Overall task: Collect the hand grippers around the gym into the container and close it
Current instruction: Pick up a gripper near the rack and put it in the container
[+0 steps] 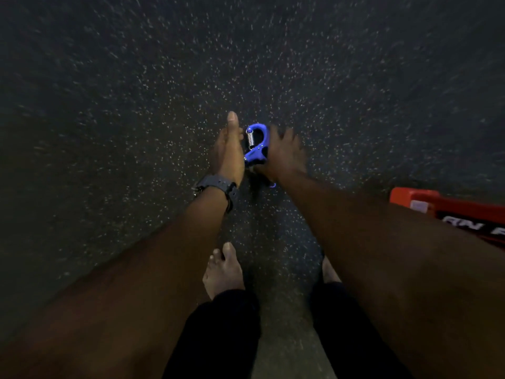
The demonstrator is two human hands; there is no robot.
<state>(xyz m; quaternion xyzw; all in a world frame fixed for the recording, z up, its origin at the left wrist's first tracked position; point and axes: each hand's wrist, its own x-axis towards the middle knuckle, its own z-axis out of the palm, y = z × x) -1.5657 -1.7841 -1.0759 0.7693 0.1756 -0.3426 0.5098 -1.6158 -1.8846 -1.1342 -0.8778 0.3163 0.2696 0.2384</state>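
Our forearms reach down; R hand [284, 154] grips the blue gripper [257, 144], L hand [228, 149] flat, unclenched alongside. We'd lift w/ firm hold, avoid the spring.

One blue hand gripper [256, 144] shows, with a single metal spring [250, 138] across it. Two hands are out over it: the left hand [229, 151] and the right hand [284, 154], one on each side. One dark wristwatch [216, 187] sits on the left wrist. Two bare feet are near: the left foot [222, 272] in plain sight, the right foot [329, 272] mostly hidden behind the forearm. One red object with white lettering [459, 214] lies at the right edge of the speckled floor [136, 105].
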